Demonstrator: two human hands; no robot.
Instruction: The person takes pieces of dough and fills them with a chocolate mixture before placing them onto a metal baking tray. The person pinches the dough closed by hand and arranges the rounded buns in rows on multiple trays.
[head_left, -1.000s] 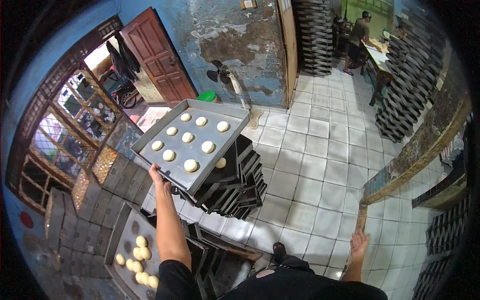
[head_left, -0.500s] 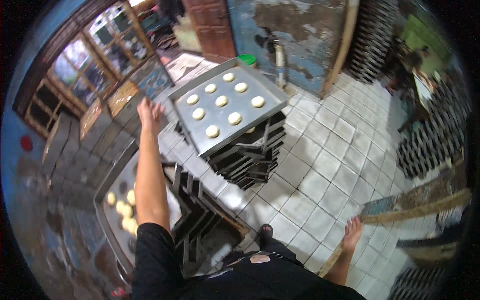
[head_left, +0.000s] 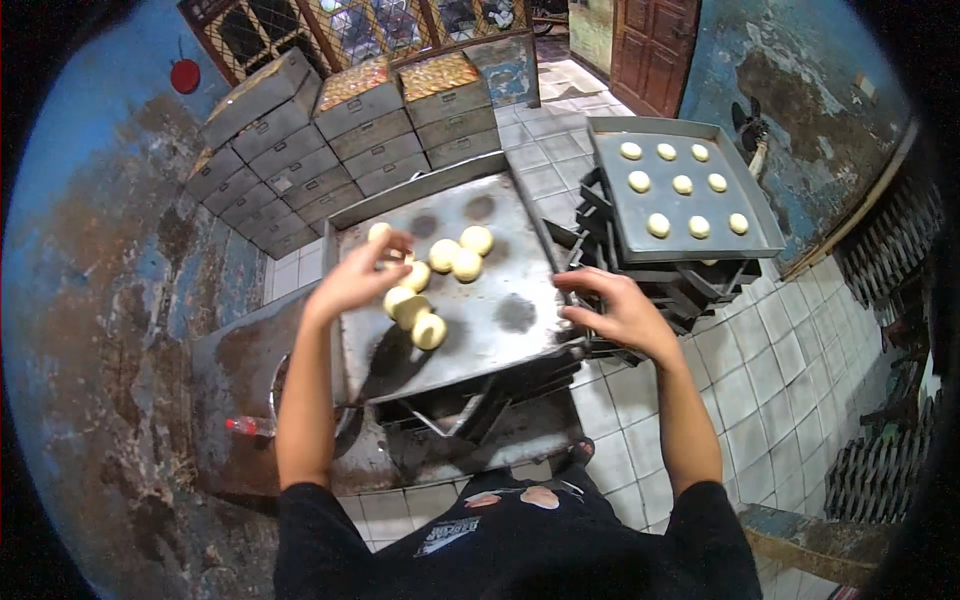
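A large metal tray in front of me carries several pale round dough balls clustered toward its left and middle. My left hand hovers over the left part of the cluster, fingers bent with a gap between them and the thumb. Dough shows beside and behind its fingertips; no ball is visibly gripped. At the tray's right rim is my right hand, its thumb and fingers apart and nothing between them. Farther right, a second metal tray holds spaced rows of dough balls.
Dark metal supports stand under the second tray. Stacked metal boxes, some filled at the top, line the back left. A bottle with a red label lies at left on a worn surface. White floor tiles spread to the right.
My view has swung left, from the spaced dough tray to the tray with clustered dough. My left hand has come over the cluster; my right hand has moved up from low right to the tray's rim.
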